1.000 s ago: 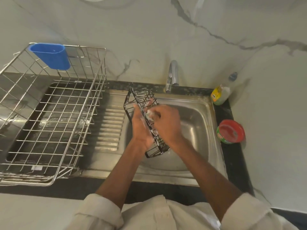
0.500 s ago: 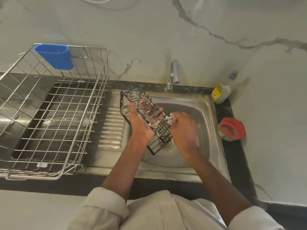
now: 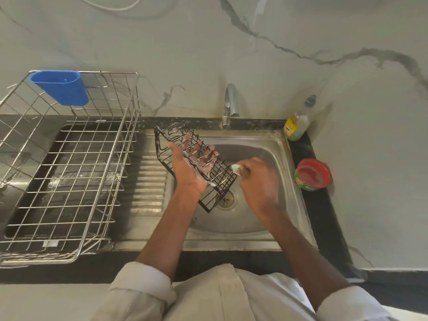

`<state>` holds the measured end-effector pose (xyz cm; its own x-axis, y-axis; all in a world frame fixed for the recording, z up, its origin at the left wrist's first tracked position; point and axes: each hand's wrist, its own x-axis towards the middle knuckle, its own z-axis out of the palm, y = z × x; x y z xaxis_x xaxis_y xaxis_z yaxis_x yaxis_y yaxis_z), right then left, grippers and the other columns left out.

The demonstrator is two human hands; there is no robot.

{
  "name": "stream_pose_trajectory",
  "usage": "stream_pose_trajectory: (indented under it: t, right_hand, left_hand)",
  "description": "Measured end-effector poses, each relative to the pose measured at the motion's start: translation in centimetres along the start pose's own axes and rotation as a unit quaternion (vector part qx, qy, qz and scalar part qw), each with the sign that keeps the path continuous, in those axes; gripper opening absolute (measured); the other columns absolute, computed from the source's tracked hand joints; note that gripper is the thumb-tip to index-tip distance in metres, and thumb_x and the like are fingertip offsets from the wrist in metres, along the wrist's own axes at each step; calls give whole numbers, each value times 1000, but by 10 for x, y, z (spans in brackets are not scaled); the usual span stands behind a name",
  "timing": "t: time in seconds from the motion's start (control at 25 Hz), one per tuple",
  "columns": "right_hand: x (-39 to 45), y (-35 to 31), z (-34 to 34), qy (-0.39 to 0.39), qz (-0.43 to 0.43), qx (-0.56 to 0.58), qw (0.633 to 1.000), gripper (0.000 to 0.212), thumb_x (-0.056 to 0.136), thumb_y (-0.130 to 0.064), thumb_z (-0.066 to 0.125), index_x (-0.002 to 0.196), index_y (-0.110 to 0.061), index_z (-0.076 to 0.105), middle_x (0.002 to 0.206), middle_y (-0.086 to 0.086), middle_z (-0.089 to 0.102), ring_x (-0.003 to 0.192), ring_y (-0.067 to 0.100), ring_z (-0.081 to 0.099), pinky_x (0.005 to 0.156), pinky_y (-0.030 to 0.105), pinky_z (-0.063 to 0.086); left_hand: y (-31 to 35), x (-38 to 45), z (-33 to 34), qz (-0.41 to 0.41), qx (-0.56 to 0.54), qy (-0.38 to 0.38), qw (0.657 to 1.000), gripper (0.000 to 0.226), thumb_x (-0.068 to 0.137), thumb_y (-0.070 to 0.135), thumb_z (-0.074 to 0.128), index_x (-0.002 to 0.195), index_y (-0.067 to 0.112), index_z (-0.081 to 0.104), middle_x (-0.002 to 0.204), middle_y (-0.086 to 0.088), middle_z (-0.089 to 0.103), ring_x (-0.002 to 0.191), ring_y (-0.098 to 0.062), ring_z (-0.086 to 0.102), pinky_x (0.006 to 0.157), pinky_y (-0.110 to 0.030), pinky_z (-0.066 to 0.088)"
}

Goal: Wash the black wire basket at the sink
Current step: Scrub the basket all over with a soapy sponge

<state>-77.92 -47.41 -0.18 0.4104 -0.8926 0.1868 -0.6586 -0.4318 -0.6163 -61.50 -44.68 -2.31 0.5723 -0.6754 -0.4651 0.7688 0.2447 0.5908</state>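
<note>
The left hand (image 3: 188, 172) supports the black wire basket (image 3: 196, 163) from beneath, palm against one long side, fingers showing through the mesh and curled round its wires; this grip is closed on the basket. The right hand (image 3: 258, 181) pinches a small green-and-white scrubber (image 3: 236, 168) at its fingertips, closed on it, the scrubber touching the basket's near right edge. A second ago the right hand lay over the basket's middle, working the wires; it has since drawn off to the right, and the basket has been tipped so that its open interior faces the camera. By judgement, the scrubbing phase is passing from one face to the end, with rinsing not yet begun: the tap (image 3: 229, 104) shows no running water. The basket is held tilted over the sink (image 3: 281, 158), above the drain (image 3: 226, 200). It is a long, narrow cage of thin dark coated wire, flecked with white suds. The sink is dull brushed steel with a ribbed drainboard. To the left on the surface stands a chromed wire dish rack (image 3: 104, 172) bearing a blue plastic cup (image 3: 60, 88); to the right, a bottle (image 3: 297, 122) and a red-lidded tub (image 3: 312, 174).
</note>
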Motion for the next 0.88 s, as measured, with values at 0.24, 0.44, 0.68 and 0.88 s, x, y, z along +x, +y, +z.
stream_pose_trajectory:
  t: [0.24,0.44,0.68,0.88]
  right_hand:
    - [3,-5,-2,-15,4,44,999,21,96,-4,70,109,-16,80,102,0,75,81,9,66,76,23,57]
    - [18,-21,10,-46,-71,40,996,21,94,0,69,106,-13,81,100,0,72,82,12,66,70,9,46]
    - [55,-24,14,10,3,55,998,23,95,0,69,112,-11,80,106,4,77,80,4,60,71,-7,35]
    - [58,-19,14,-8,-51,51,997,26,90,7,71,109,-9,80,103,3,74,83,12,67,73,-1,42]
  left_hand:
    - [4,5,-1,2,-16,11,1000,70,106,72,35,143,23,68,147,-23,63,113,-42,71,112,-64,50]
    - [-5,5,4,-2,13,11,1000,71,106,72,35,145,22,67,139,-20,68,112,-42,71,107,-62,54]
    - [-10,2,11,-10,78,-11,997,71,106,73,30,142,27,69,138,-17,72,120,-37,72,93,-47,60]
    - [-13,0,13,-16,89,-23,996,71,107,72,30,145,24,67,139,-21,70,106,-31,74,82,-41,63]
